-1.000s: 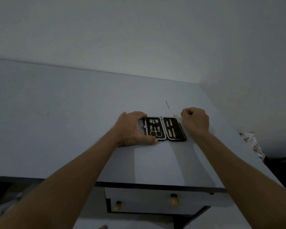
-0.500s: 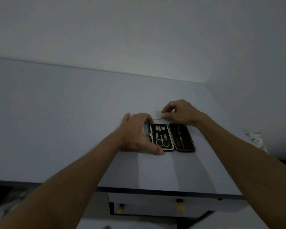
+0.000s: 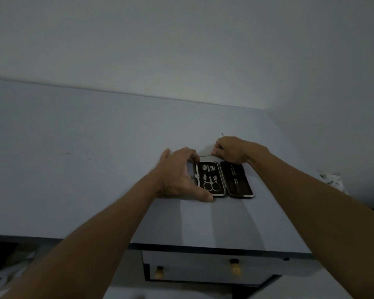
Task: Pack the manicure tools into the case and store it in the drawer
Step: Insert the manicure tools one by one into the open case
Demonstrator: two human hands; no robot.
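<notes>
A black manicure case [image 3: 240, 190] lies open flat on the grey table [image 3: 95, 169]. Its left half holds scissors [image 3: 211, 184] and clippers; its right half holds a thin metal tool. My left hand [image 3: 179, 175] rests against the case's left edge, thumb along the near side, fingers at the far corner. My right hand [image 3: 231, 149] is just behind the case, pinched on a thin metal tool [image 3: 205, 156] whose ends stick out left and beyond the knuckles.
A drawer [image 3: 199, 270] with two round yellowish knobs sits under the table's front edge, slightly pulled out. The wall stands close behind and to the right. Patterned cloth [image 3: 333, 180] lies off the table's right edge.
My right hand went from a fist beside the case to the spot behind it and closed on the thin tool that lay there. My left hand stayed on the case.
</notes>
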